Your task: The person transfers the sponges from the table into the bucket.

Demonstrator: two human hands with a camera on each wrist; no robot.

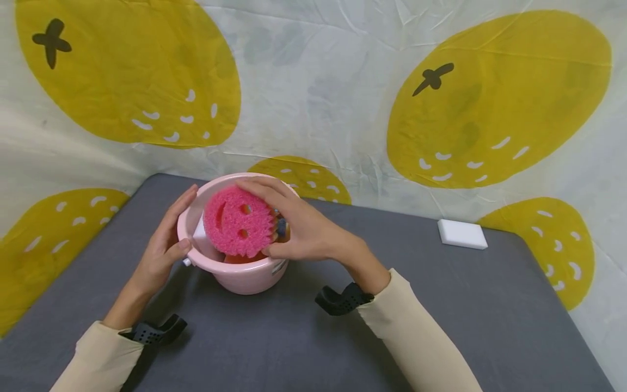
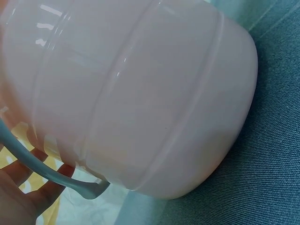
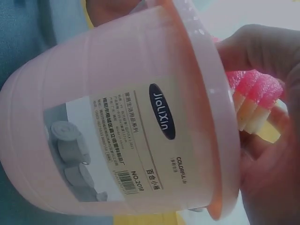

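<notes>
A round pink sponge (image 1: 237,223) with a smiley-face cutout is pinched between the thumb and fingers of my right hand (image 1: 306,228), at the mouth of a pink plastic bucket (image 1: 250,280). In the right wrist view the sponge (image 3: 253,91) shows a pink layer over a pale one. My left hand (image 1: 161,250) grips the bucket at its left rim, thumb at the front. Below the sponge, part of an orange thing (image 1: 242,259) shows inside the bucket, with a dark blue thing (image 1: 281,227) beside it. The sponge hides most of the contents.
A white rectangular block (image 1: 462,234) lies at the right rear of the dark grey table (image 1: 416,305). Behind the table hangs a pale cloth (image 1: 313,81) with yellow fruit prints. The bucket has a grey handle (image 2: 51,173) and a printed label (image 3: 140,136).
</notes>
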